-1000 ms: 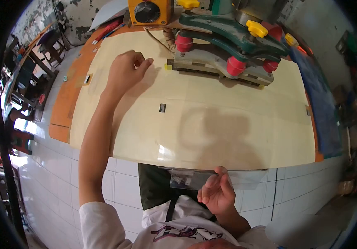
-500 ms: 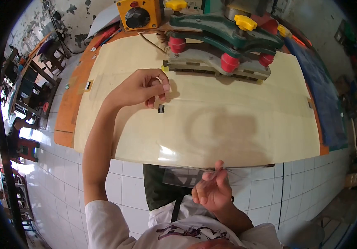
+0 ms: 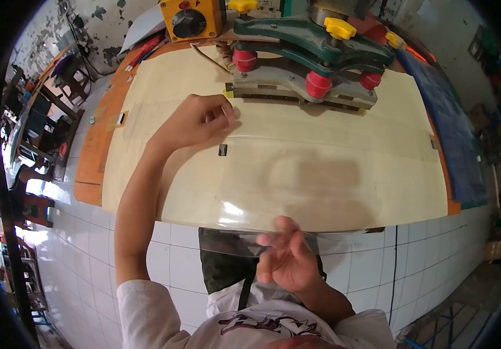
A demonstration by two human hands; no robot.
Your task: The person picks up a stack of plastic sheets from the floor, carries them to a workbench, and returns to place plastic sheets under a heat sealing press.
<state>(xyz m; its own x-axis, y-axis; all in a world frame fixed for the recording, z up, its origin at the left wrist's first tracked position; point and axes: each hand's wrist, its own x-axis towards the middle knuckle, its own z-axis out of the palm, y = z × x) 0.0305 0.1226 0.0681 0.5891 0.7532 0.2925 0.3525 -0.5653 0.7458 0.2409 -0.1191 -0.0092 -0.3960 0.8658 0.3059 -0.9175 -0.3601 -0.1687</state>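
My left hand [image 3: 201, 121] rests over the cream-covered tabletop [image 3: 180, 192], its thumb and forefinger closed together. Whatever they may pinch is too small to make out. Just below those fingertips is a small dark marker tab [image 3: 222, 150]. A clear plastic sheet [image 3: 244, 200] lies on the cream cover, showing by its glare, and its front part hangs over the table's near edge. My right hand [image 3: 285, 264] is palm up beside that overhang, fingers apart and partly blurred, with nothing visibly gripped.
At the back stands a green-and-grey clamping press [image 3: 314, 64] with red spacers and yellow knobs. A yellow control box [image 3: 191, 20] with a black dial sits left of it. Blue sheeting [image 3: 445, 122] covers the table's right side. White tiles [image 3: 180, 250] floor the room.
My right hand has shifted slightly left and up, and its fingers have come away from the plastic sheet's hanging edge. My left hand stays nearly in place.
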